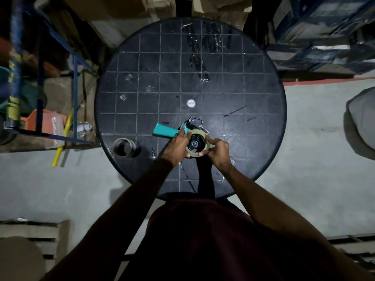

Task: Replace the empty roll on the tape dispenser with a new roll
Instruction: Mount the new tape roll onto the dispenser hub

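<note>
A teal-handled tape dispenser (164, 131) lies on the round black table (253, 118), its black head pointing away from me. A thin brown roll (199, 133) sits around the dispenser's black hub. My left hand (177, 147) grips the roll's left side, next to the handle. The roll's right and near edge is pinched by my right hand (219, 151). Another brown tape roll (123, 147) stands apart near the table's left edge.
A white cap (191, 103) marks the table's centre. Strips of clear tape (199, 55) stick to the far part. A blue metal rack (40, 78) with boxes stands to the left, a yellow stick (60, 147) leans by it, and a grey object (361, 122) sits at the right.
</note>
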